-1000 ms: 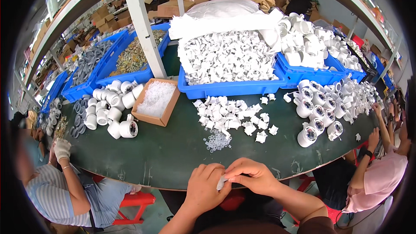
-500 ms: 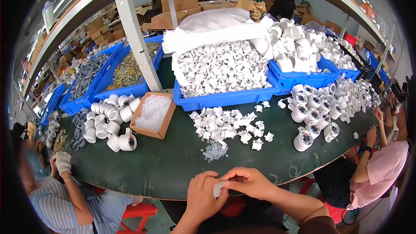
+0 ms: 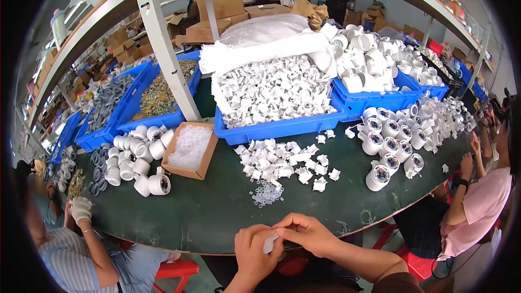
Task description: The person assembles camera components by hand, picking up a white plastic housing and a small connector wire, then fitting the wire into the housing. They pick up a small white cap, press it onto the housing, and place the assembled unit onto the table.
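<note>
At the table's near edge, my left hand is closed around a small white plastic part. My right hand meets it from the right, thumb and forefinger pinched at the part's upper end. Whether a second tiny piece sits in that pinch is hidden by the fingers. Just beyond my hands lies a little heap of translucent rings. Behind the rings spreads a loose pile of white plastic clips.
A blue bin of white clips stands at the back centre. Left of it are a cardboard box of small clear pieces and white cylindrical housings. More housings stand right. Co-workers sit on both sides; a shelf post rises at left.
The white part has turned slightly between my fingers. Both hands stay together, and the view has shifted a little.
</note>
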Available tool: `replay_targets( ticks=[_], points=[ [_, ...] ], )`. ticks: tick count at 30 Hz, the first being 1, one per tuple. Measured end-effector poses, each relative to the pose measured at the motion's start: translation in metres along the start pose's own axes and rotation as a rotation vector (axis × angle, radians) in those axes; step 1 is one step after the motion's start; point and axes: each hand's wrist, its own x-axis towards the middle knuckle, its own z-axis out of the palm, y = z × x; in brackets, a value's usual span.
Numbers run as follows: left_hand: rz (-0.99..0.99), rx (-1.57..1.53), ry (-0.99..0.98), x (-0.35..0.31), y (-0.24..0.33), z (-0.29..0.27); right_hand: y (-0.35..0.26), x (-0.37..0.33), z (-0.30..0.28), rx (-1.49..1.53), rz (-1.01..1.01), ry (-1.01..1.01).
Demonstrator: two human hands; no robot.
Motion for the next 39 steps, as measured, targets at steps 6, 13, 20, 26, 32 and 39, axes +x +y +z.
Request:
replay_targets(
  ticks=[6, 13, 20, 26, 32, 39],
  points=[
    [0.015, -0.081, -0.003, -0.001, -0.007, 0.000, 0.009, -0.005, 0.011, -0.266, -0.205, 0.057],
    [0.041, -0.183, -0.297, 0.016, -0.020, -0.037, 0.006, -0.012, 0.005, -0.678, -0.408, 0.010],
    [-0.292, 0.590, 0.131, -0.001, -0.074, -0.078, -0.048, -0.057, -0.085, -1.503, -0.695, 0.946],
    [-0.212, 0.359, 0.068, -0.002, -0.054, -0.044, -0.048, -0.084, -0.149, -1.528, -0.350, 1.182],
    [-0.110, -0.084, -0.152, 0.012, -0.014, -0.010, -0.046, -0.070, -0.147, -1.162, -0.388, 1.028],
    [-0.021, 0.018, -0.350, 0.010, -0.002, -0.001, -0.004, -0.057, -0.078, -0.714, -0.562, 0.515]
  ],
)
